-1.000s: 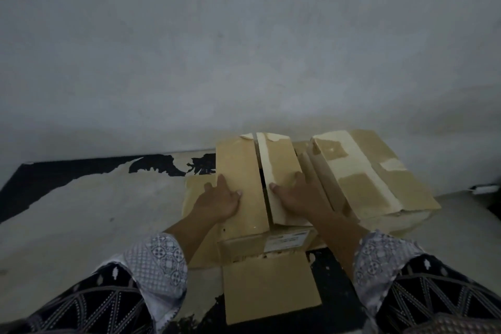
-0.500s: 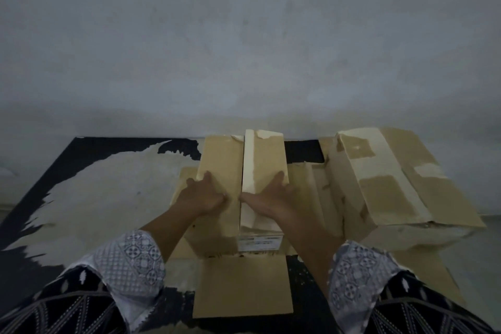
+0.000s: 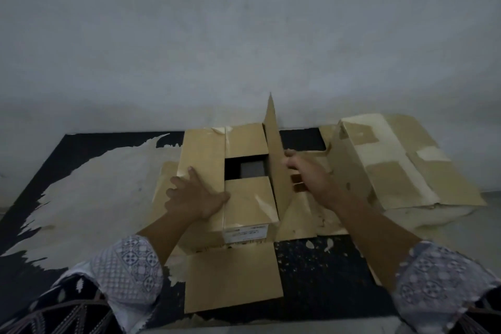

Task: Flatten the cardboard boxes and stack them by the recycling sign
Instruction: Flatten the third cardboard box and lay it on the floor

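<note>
open box [image 3: 214,171]: tan, white label on its near side
taped box [image 3: 393,168]: tan with pale tape strips
mat [image 3: 320,266]: black, worn whitish patches
sleeves [image 3: 130,266]: white-grey geometric print
wall [image 3: 244,35]: grey-white

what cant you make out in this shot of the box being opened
- Printed label on the middle box, head view: too small and blurred to read.
- Box interior: dark, contents unclear.
- Right hand: motion-blurred, and the raised flap hides its fingertips.
- Recycling sign: not in view.
- Cardboard under the left hand: covered by it.
</note>
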Available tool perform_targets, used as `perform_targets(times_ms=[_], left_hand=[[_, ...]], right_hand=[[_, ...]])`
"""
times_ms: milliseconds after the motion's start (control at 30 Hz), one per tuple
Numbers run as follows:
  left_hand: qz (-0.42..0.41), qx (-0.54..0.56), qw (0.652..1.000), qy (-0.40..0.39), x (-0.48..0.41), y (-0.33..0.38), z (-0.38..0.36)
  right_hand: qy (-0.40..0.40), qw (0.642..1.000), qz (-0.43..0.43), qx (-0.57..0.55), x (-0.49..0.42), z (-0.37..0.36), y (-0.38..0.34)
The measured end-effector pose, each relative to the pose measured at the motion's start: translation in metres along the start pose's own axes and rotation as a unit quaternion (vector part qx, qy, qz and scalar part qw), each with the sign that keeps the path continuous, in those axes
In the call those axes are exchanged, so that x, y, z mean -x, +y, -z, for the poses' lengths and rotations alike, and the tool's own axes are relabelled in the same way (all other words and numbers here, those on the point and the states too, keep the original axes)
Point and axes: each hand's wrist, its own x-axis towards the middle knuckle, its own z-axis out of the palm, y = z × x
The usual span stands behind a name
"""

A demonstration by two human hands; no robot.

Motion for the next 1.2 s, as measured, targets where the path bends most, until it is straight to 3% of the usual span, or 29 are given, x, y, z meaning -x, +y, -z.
perform_targets(times_ms=[100,233,433,500,633,733,833,933,1000,1100,1200], left_hand=[[-0.013,0.005,1.000,0.006,-0.003,-0.003,-0.001],[-0.019,0.009,1.000,0.013,-0.005,-0.008,0.000],[-0.041,0.077,0.995,-0.046,-0.004,-0.020,0.018],[-0.060,0.178,0.977,-0.101,-0.004,-0.032,0.032],[-0.096,0.410,0.895,-0.150,0.012,-0.070,0.069],[-0.071,0.472,0.878,-0.030,0.014,-0.104,0.091],[-0.026,0.385,0.920,0.068,0.004,-0.141,0.092],[0.029,0.206,0.977,0.043,-0.004,-0.159,0.069],[0.040,0.119,0.992,0.018,-0.004,-0.154,0.048],[-0.028,0.089,0.995,0.026,-0.002,-0.127,0.016],[-0.106,0.110,0.987,0.049,0.000,-0.106,-0.004]], right_hand=[[0.078,0.996,-0.020,-0.026,0.010,0.031,0.017],[0.118,0.986,-0.078,0.090,0.008,0.041,0.049],[0.015,0.962,-0.113,0.246,-0.006,-0.011,0.068],[0.031,0.970,-0.103,0.219,-0.010,-0.027,0.063],[0.065,0.968,-0.081,0.230,-0.018,-0.041,0.061],[0.065,0.950,-0.081,0.295,-0.026,-0.042,0.059],[0.072,0.947,-0.072,0.305,-0.031,-0.046,0.055],[0.071,0.951,-0.037,0.300,-0.030,-0.054,0.058],[0.060,0.943,-0.039,0.326,-0.027,-0.059,0.059],[0.031,0.956,-0.010,0.293,-0.019,-0.060,0.056],[-0.024,0.932,-0.027,0.360,-0.018,-0.053,0.048]])
